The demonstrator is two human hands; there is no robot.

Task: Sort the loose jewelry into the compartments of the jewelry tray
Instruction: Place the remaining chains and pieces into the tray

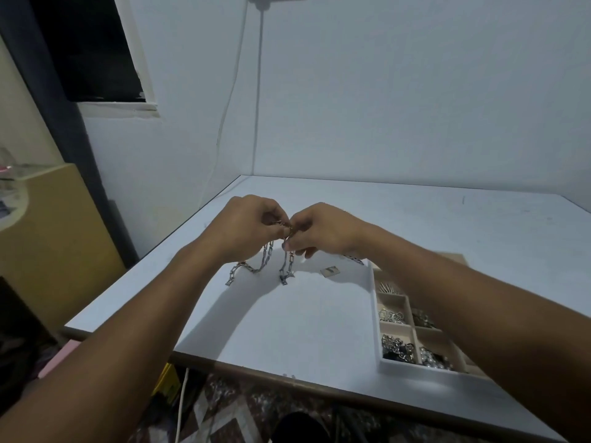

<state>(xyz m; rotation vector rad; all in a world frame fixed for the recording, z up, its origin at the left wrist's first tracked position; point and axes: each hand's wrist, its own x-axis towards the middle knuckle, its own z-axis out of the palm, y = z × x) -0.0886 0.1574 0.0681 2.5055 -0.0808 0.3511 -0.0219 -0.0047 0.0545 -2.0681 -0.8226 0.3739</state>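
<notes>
The jewelry tray sat nearest, at the table's front right, partly hidden under the right forearm. Its visible compartments already held heaps of silvery chain and darker pieces; one compartment at the far end showed what looked like thin metal prongs, too small to name.

Farther in, the chain hung in two loops from the raised hands, its lowest links touching or nearly touching the tabletop. It looked like linked metal: limp, fairly light, apt to tangle and to slide through a loose pinch. The sound place to hold it seemed to be the ends, near the clasp, so the length could be gathered before lowering it into a compartment.

The left hand was closed, fingertips pinching one end of the chain; the right hand met it fingertip to fingertip, pinching the other end. A brownish fitting showed between them, likely the clasp being worked.

Just beyond the right hand, a small flat tag-like piece lay on the table, and a short run of another chain showed beside the right wrist, near the tray's far corner.
</notes>
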